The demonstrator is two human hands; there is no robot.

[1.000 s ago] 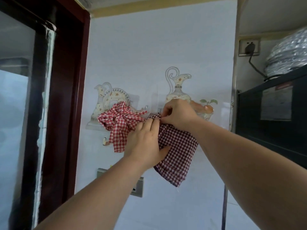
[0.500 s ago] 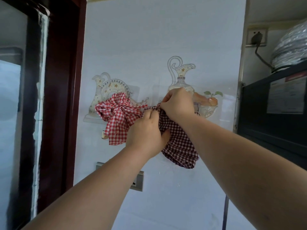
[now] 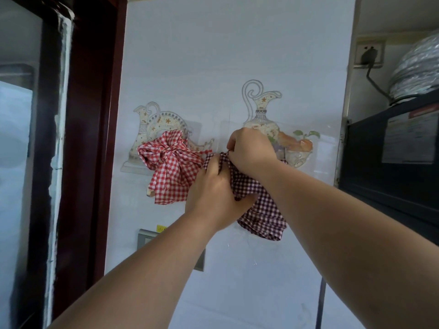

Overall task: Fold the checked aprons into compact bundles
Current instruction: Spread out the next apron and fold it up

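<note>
A red-and-white checked apron point(image 3: 169, 170) hangs on the white tiled wall as a tied bundle, left of my hands. A dark maroon checked apron point(image 3: 261, 210) hangs beside it, bunched up between my hands. My left hand point(image 3: 213, 198) grips its middle from below, fingers wrapped into the cloth. My right hand point(image 3: 249, 149) pinches its top edge against the wall. The lower folds of the maroon apron hang loose below my right forearm. Whatever the aprons hang from is hidden by cloth and hands.
A dark red door frame point(image 3: 95, 138) stands at the left. A grey wall switch point(image 3: 147, 238) sits below the aprons. A black appliance point(image 3: 392, 167) with a foil duct point(image 3: 415, 70) on top fills the right. Jug decals point(image 3: 261, 108) decorate the wall.
The maroon apron's hanging tail has been gathered upward into a shorter, tighter bunch. My left hand closed more firmly around it; my right hand stayed at the top edge.
</note>
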